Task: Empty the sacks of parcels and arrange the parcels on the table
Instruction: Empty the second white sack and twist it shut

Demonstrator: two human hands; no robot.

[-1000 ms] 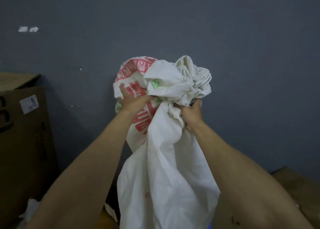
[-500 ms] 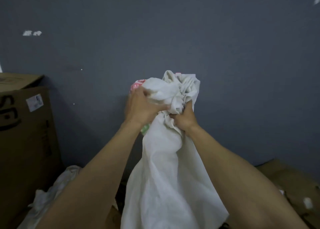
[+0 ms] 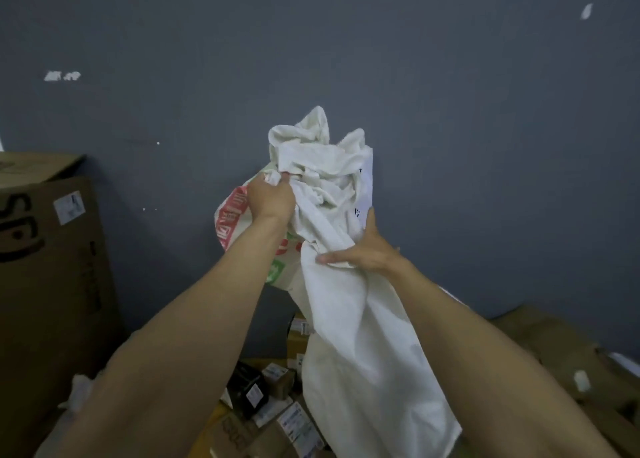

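The person holds a white woven sack (image 3: pixel 349 319) up in front of a dark grey wall (image 3: pixel 467 111), at the middle of the view. Its long axis runs close to vertical and leans a little. The crumpled, gathered end points up toward 12 o'clock, and the loose body hangs down toward 5 o'clock, widening as it falls. A fold printed in red and green shows at 9 o'clock of the sack, partly behind the left forearm.

The left hand (image 3: pixel 272 199) is clenched, its fingers curled tight into the bunched cloth near the top. The right hand (image 3: pixel 360 253) grips the sack lower down, at the narrowed neck. Its thumb lies flat across the front of the fabric, pointing toward 9 o'clock, and its fingers are wrapped behind and mostly hidden.

Below the sack, at 6 o'clock of the view, lie small parcels (image 3: pixel 287 419) in a loose heap. They are brown boxes with white labels, and among them is a black parcel (image 3: pixel 247 388). What they rest on cannot be made out.

At 9 o'clock stands a tall cardboard carton (image 3: pixel 52 284) bearing a shipping label (image 3: pixel 69 207). Flattened cardboard (image 3: pixel 554 346) lies at 4 o'clock.
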